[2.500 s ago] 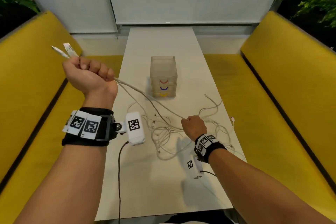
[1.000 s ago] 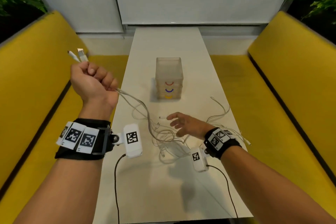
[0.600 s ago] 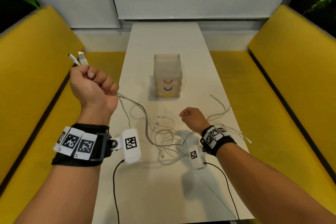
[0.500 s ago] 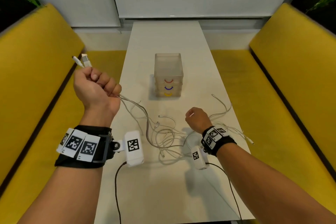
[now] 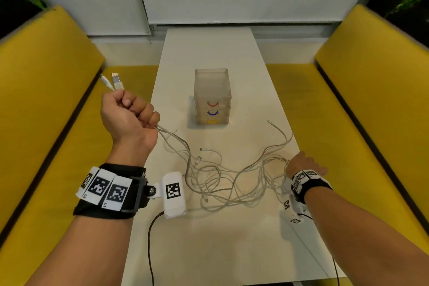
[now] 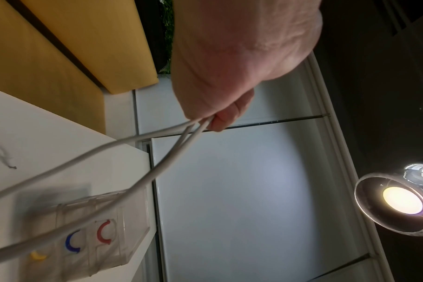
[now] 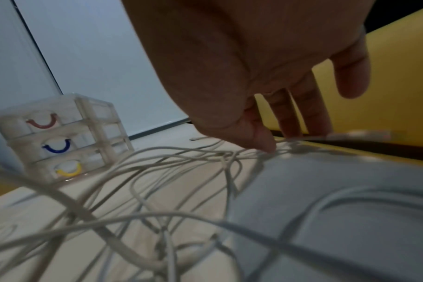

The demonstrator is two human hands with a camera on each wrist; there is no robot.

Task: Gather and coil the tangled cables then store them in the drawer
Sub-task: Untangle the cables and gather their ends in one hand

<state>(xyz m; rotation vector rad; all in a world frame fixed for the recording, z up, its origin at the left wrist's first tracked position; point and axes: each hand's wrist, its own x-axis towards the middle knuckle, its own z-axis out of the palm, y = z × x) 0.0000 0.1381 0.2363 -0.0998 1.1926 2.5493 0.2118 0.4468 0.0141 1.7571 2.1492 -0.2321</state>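
Several white cables lie in a loose tangle [image 5: 220,176] on the white table [image 5: 209,251]. My left hand [image 5: 134,109] is raised over the table's left edge as a fist and grips three cable strands [image 6: 157,164]. Their plug ends [image 5: 115,81] stick up above the fist. My right hand [image 5: 299,162] is low at the table's right edge, where several strands bunch together. Its fingers [image 7: 290,118] point down fairly straight, and the thumb tip touches the cable bunch [image 7: 229,154]. The clear three-drawer unit [image 5: 212,97] stands mid-table with all its drawers closed.
Yellow bench seats [image 5: 348,123] flank the table on both sides. A loose cable end [image 5: 270,122] reaches toward the right of the drawer unit. A black cord [image 5: 151,239] runs from my left wrist camera toward the near edge.
My right hand left the middle of the tangle, moved right to the table edge and uncurled from a fist. The left hand keeps its grip on the cable ends, nearly still.
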